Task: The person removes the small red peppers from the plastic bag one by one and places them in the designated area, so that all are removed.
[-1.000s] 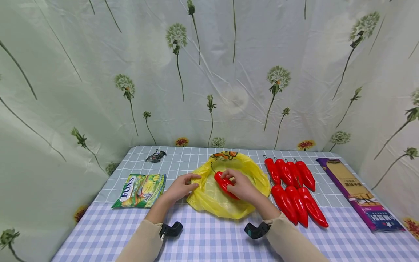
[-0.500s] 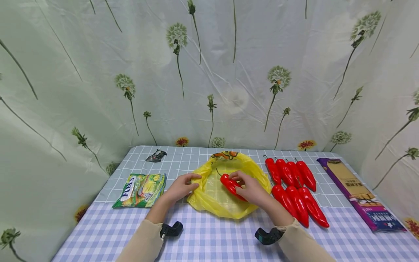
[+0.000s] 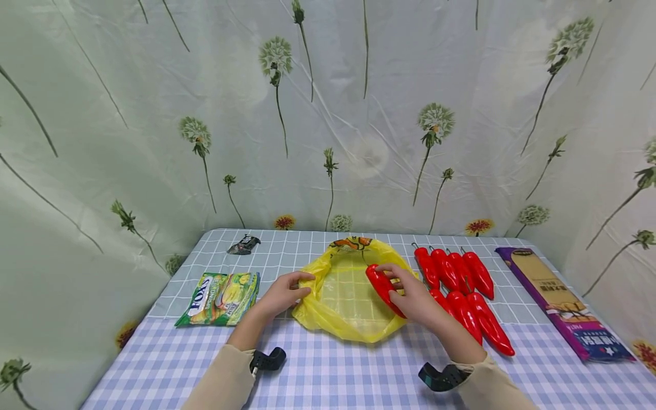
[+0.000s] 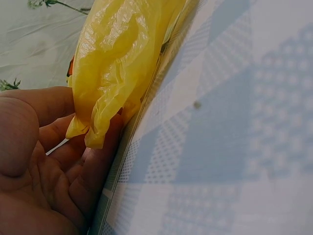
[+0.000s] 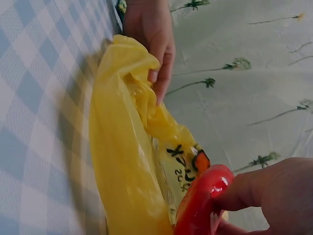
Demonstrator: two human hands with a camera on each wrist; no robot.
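Observation:
A yellow plastic bag point(image 3: 328, 316) lies spread with its mouth wide in the middle of the table. My left hand point(image 3: 285, 293) pinches the bag's left edge between thumb and fingers; the left wrist view shows the crumpled plastic point(image 4: 112, 93) there. In my right hand point(image 3: 415, 296) is a red chili pepper point(image 3: 380, 286), held between thumb and fingers over the right side of the bag, its stem pointing away from me. The right wrist view shows only the pepper's upper part point(image 5: 208, 196). Several more red chili peppers point(image 3: 463, 310) lie in two rows right of the bag.
A green FOX'S candy bag point(image 3: 220, 299) lies left of my left hand. Behind it is a small black packet point(image 3: 244, 245). A purple pasta package point(image 3: 564, 304) lies at the right edge. A flowered curtain point(image 3: 359, 142) hangs behind the checked tablecloth point(image 3: 328, 381).
My right hand has moved right with the chili pepper, from the bag's middle to its right side. The left hand has stayed in place on the bag's edge.

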